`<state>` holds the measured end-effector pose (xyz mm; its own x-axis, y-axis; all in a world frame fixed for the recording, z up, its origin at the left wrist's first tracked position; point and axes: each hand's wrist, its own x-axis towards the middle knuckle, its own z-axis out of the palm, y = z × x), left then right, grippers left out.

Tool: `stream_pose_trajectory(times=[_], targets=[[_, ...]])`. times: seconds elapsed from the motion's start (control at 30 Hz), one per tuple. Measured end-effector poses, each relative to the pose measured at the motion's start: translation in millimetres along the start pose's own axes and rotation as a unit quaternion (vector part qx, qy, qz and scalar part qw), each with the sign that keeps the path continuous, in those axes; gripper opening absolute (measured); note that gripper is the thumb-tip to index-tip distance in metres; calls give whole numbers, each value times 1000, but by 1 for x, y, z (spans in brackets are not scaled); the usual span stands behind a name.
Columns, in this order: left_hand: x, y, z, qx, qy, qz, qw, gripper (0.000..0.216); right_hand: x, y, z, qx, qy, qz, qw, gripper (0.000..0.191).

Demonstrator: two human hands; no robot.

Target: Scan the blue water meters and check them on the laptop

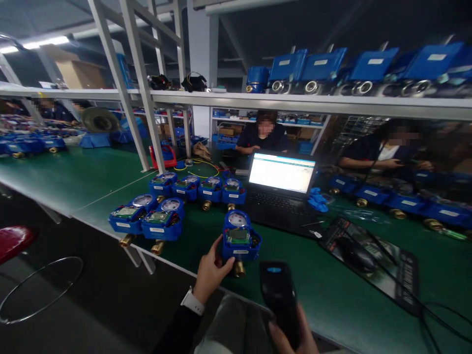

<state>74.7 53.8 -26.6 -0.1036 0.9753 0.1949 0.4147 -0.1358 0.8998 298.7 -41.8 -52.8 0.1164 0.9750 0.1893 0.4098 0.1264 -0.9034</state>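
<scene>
A blue water meter (239,239) with a round dial, a green circuit board and a brass fitting stands near the front edge of the green bench (332,290). My left hand (211,273) grips its lower left corner, thumb up against the housing. My right hand (291,337) holds a black handheld scanner (279,299), its head pointing toward the meter and a short way to its right. A white watch band sits on my left wrist.
Two meters (149,220) lie left of the held one, and a row of several (199,188) behind. An open laptop (282,187) glows at centre, a mouse (354,255) on a dark pad to its right. Two people sit across the bench under a shelf of blue meters (354,69).
</scene>
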Motion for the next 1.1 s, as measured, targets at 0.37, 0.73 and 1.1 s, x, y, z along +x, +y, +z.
stream_pose_trajectory(times=[0.37, 0.73, 1.1], targets=[[3, -15, 3, -5, 18, -12, 1000, 83, 119, 28, -71, -285, 1, -85, 955, 47], [-2, -2, 5, -16, 21, -56, 998, 88, 223, 128, -203, -383, 187, -21, 905, 59], [-2, 7, 1, -3, 41, -127, 991, 102, 213, 132, -191, -437, 177, -20, 882, 52]])
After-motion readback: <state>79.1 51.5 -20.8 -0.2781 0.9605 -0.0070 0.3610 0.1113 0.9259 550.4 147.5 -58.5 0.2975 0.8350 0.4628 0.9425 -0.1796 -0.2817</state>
